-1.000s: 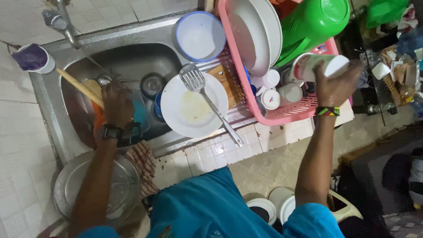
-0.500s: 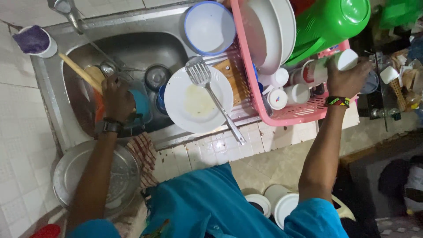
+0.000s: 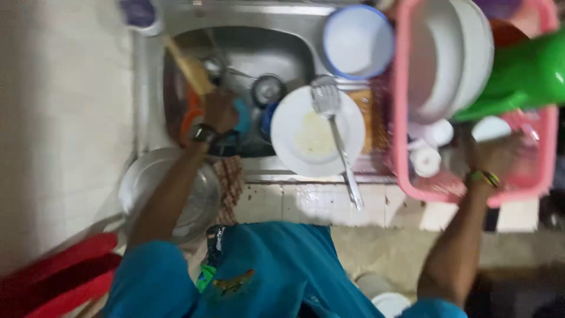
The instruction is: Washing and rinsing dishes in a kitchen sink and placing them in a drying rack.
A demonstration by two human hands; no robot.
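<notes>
down at the right end of the bench, the right hand point(image 3: 491, 154) reaches into the pink plastic drying rack point(image 3: 406, 118), its fingers curled round a small white cup point(image 3: 491, 128) that sits low among the other small white cups point(image 3: 425, 159); the blur makes it hard to tell whether the grip is firm or just letting go. over in the steel sink basin point(image 3: 276, 53), the left hand point(image 3: 220, 112), with a dark watch at the wrist, is clenched on something among the orange and blue ware, beside a wooden-handled utensil point(image 3: 188, 68); what it grips cannot be made out.

judging from how things lie, the washing is partly done: large white plates point(image 3: 453, 59) and cups stand in the rack beside a green plastic jug point(image 3: 521, 76), while a soiled round white plate point(image 3: 318, 132) with a metal fork point(image 3: 335, 132) across it waits on the sink's front edge, a white bowl with a blue rim point(image 3: 358, 41) at the back edge, and a steel basin point(image 3: 170, 194) on the bench's left.

against the earlier frames, the right hand has dropped from holding the cup above the rack's right edge to setting it inside, the left hand has stayed in the sink, and the view has swung so the rack sits squarer.
</notes>
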